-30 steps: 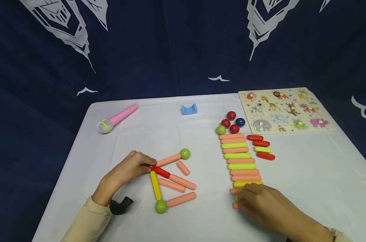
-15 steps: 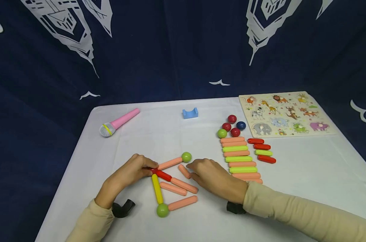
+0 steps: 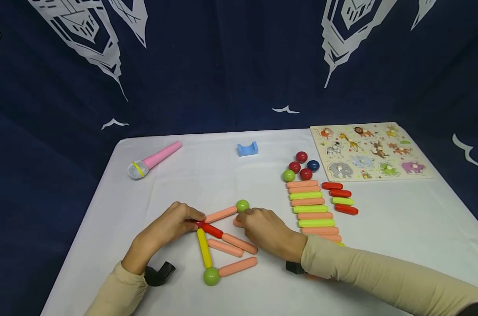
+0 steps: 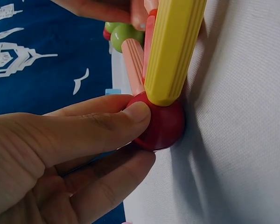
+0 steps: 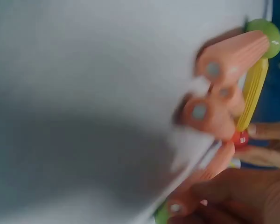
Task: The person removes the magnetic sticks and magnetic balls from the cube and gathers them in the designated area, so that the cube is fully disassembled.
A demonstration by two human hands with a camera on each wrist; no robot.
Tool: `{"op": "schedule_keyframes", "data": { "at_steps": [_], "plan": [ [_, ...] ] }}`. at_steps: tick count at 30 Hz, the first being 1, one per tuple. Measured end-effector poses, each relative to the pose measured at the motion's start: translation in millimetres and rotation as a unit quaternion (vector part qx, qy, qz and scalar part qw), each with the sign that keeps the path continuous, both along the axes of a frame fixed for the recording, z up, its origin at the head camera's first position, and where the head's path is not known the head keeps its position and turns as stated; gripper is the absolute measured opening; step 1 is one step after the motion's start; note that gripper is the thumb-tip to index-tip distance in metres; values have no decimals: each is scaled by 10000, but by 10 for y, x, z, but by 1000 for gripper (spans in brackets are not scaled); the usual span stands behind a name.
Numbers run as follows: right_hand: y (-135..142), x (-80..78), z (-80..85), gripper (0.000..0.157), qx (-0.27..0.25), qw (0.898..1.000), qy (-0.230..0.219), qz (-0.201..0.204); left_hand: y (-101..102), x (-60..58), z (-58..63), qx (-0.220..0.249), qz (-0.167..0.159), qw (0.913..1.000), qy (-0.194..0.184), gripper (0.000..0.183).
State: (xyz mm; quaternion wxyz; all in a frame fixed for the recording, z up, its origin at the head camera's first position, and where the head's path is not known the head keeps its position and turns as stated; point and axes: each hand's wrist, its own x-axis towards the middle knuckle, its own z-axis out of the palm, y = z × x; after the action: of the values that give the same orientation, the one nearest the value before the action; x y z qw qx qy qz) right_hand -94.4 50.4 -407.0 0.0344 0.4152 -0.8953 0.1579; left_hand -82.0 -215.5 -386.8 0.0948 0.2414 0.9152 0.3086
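Observation:
My left hand (image 3: 169,226) pinches a dark red ball (image 4: 163,126) between thumb and fingers. Fanning out from this ball are a yellow ridged rod (image 3: 204,249), an orange rod (image 3: 222,214) and a short red rod (image 3: 213,230). The yellow rod ends at a green ball (image 3: 211,276), the upper orange one at another green ball (image 3: 242,205). Just below that second ball, my right hand (image 3: 268,232) pinches a short orange rod (image 3: 237,223), mostly hidden under the fingers. The right wrist view shows round metallic spots on the rod ends.
Right of centre lies a column of orange and lime rods (image 3: 308,209), partly behind the right sleeve. Several balls (image 3: 305,174), short rods (image 3: 340,193) and an animal puzzle board (image 3: 369,153) lie beyond. A pink microphone (image 3: 156,159) and blue curved block (image 3: 247,149) are farther back.
My right hand has moved left from the lower end of the rod column to the short orange rod and now pinches it. The left hand stays on the red ball.

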Motion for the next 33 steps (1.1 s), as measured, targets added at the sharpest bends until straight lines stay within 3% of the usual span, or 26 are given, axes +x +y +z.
{"op": "schedule_keyframes", "data": {
  "at_steps": [3,6,14,17,22,25,33],
  "plan": [
    [178,0,101,27,-11,9999,69,134,-15,2,4,30,42,10000,-38,27],
    [470,19,224,30,-44,9999,9,-100,-19,3,-8,21,87,9999,-114,26],
    [1397,47,376,27,-133,9876,-16,-1567,-26,-7,0,-23,141,9996,-246,26],
    [1692,67,367,32,-55,9810,77,-1940,-19,-18,4,-1,135,9995,-296,26],
    [1995,68,276,36,206,9661,-218,-2563,-14,-28,0,1,121,9995,-284,27],
    [2076,44,180,33,248,9645,-273,-2615,-16,-29,-6,-10,126,9996,-251,27],
    [2057,3,-23,26,307,9727,177,-2293,-27,-15,-16,7,107,9997,-198,27]
  ]
}}
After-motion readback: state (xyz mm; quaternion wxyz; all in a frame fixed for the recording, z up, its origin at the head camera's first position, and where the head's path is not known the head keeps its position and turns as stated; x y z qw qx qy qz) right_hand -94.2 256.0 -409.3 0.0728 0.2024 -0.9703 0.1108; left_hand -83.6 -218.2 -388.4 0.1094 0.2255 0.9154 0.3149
